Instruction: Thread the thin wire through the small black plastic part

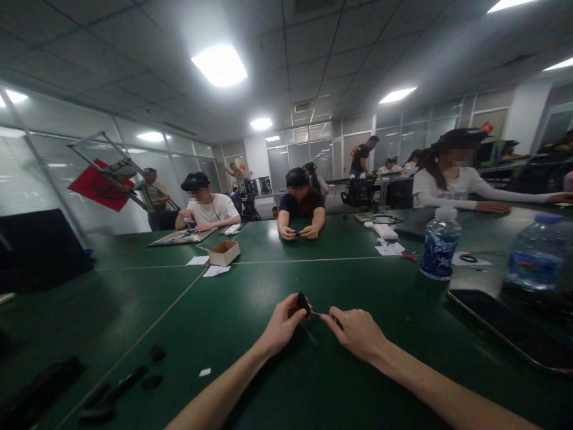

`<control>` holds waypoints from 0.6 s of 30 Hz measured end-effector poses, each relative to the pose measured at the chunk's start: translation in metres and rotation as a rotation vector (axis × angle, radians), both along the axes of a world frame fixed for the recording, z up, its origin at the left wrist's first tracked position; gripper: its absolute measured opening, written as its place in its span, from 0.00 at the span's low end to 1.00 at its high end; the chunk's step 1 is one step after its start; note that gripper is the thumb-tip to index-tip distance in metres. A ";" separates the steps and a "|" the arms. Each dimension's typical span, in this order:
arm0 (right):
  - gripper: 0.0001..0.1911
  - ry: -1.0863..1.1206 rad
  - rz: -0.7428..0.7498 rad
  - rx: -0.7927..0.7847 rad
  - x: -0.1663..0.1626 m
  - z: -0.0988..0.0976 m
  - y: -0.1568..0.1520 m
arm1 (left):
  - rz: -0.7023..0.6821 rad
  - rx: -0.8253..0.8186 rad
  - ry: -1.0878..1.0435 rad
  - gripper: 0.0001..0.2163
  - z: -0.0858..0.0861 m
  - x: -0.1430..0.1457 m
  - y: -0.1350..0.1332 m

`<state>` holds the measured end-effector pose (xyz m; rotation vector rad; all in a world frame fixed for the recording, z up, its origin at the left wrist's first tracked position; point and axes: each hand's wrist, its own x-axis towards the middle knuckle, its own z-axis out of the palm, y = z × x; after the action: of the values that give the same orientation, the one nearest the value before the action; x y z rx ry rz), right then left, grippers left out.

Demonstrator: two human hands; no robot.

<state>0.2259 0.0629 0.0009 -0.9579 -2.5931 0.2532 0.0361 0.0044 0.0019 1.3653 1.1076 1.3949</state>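
Observation:
My left hand [282, 325] pinches a small black part [303, 301] just above the green table [250, 280]. My right hand [356, 331] is closed in a pinch on a thin metal tool [319, 314] whose tip points at the black part. The two hands nearly meet at the table's middle. Several small black pieces [152, 361] lie on the table to the left of my left forearm, with a tiny white scrap [205, 372] beside them.
Two water bottles [440, 243] [537, 254] stand at the right, next to a dark tablet [510, 328]. A small cardboard box [224, 252] and papers lie further back. Three people sit across the table; others are behind.

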 end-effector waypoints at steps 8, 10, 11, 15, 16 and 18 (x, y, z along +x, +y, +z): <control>0.24 0.085 -0.006 -0.045 0.001 -0.008 0.008 | 0.018 -0.011 -0.098 0.13 -0.004 0.001 -0.002; 0.25 0.166 -0.077 -0.098 0.001 -0.014 0.014 | 0.007 -0.060 -0.136 0.14 -0.005 0.002 -0.002; 0.24 0.168 -0.092 -0.115 0.001 -0.017 0.017 | 0.021 -0.074 -0.166 0.15 -0.006 0.002 -0.002; 0.21 0.106 -0.027 -0.075 0.000 -0.022 0.020 | 0.068 -0.107 -0.286 0.17 -0.013 0.001 0.002; 0.21 0.092 -0.019 -0.064 0.000 -0.021 0.019 | 0.067 -0.111 -0.298 0.17 -0.014 0.000 0.003; 0.21 0.066 -0.024 -0.052 -0.001 -0.018 0.016 | 0.067 -0.109 -0.295 0.18 -0.014 0.000 0.003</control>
<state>0.2249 0.0787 -0.0168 -0.9806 -2.5250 0.3411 0.0356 0.0072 -0.0120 1.0147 1.0230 1.5058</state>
